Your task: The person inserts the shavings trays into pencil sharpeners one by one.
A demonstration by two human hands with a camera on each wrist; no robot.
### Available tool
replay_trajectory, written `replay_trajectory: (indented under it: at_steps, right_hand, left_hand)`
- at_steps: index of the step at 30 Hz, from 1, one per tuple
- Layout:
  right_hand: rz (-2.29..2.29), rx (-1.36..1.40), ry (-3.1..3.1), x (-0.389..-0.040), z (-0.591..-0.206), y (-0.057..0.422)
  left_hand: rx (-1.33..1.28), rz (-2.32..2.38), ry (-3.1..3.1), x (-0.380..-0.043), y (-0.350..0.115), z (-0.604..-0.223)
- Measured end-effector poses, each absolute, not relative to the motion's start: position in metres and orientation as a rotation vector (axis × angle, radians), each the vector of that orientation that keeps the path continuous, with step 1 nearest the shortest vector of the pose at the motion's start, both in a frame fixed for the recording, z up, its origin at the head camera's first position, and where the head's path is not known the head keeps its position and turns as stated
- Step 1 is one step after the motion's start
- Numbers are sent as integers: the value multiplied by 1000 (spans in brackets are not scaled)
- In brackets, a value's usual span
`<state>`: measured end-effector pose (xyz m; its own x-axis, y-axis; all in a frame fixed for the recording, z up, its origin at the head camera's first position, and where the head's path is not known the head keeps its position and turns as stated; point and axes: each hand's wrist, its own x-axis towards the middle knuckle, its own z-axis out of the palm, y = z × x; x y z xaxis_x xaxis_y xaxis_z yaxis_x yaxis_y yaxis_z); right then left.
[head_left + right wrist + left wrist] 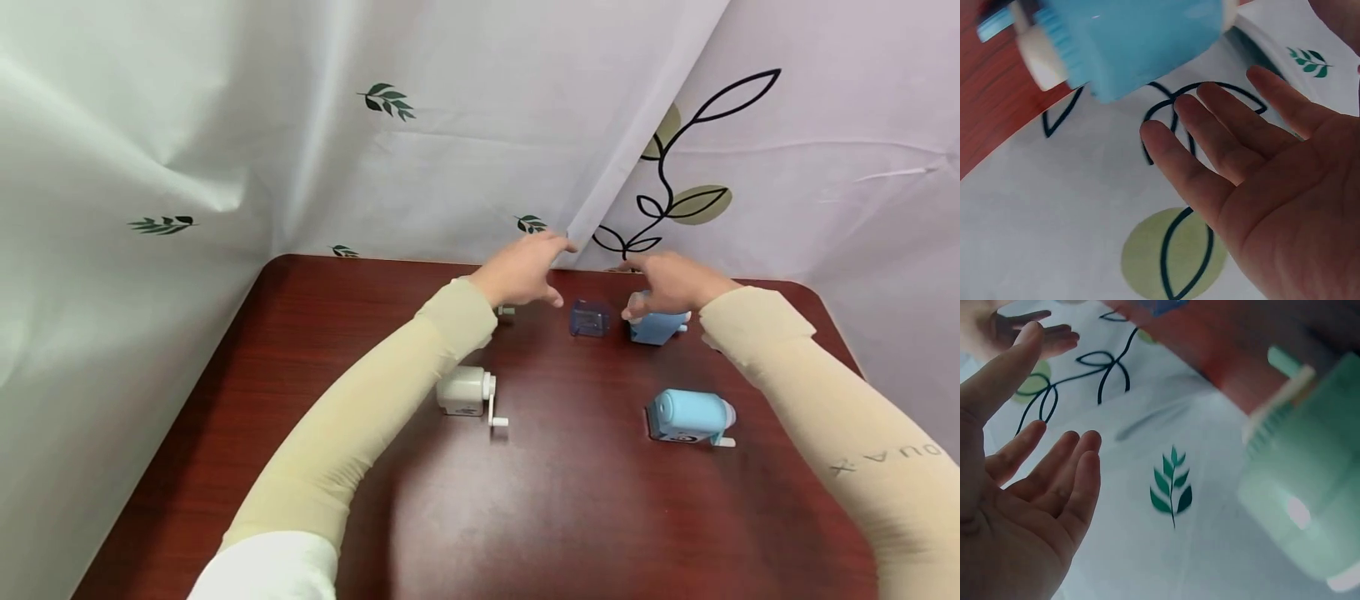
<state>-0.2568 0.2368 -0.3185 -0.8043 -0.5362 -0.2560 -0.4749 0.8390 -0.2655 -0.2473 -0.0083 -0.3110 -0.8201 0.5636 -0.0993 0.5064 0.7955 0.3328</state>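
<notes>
My left hand (525,268) is held over the far side of the table, fingers spread and holding nothing. Beside it, a pale green crank pencil sharpener (1310,469) shows in the left wrist view; the sleeve mostly hides it in the head view. My right hand (672,283), also with nothing in it, hovers by a blue crank pencil sharpener (656,328) and partly covers it. Its fingers look extended in the right wrist view, apart from the blue sharpener's body (1141,44). Between both hands lies a clear dark-blue plastic shavings drawer (589,319).
Nearer the middle stands a white crank sharpener (461,392), its handle pointing right. A light blue crank sharpener (692,415) is further right. The dark red table (555,517) meets a white patterned curtain (450,167) at its back edge.
</notes>
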Motion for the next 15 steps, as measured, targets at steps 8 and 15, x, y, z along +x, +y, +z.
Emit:
replay_trajectory:
  at_steps: [8,15]
  right_hand:
    - [-182,-754,2728,-255,-328,251]
    - [-191,-710,2733,-254,-337,256]
  left_hand:
    - [831,233,2734,-258,23,-329]
    - [833,37,2716,-261,41,-344]
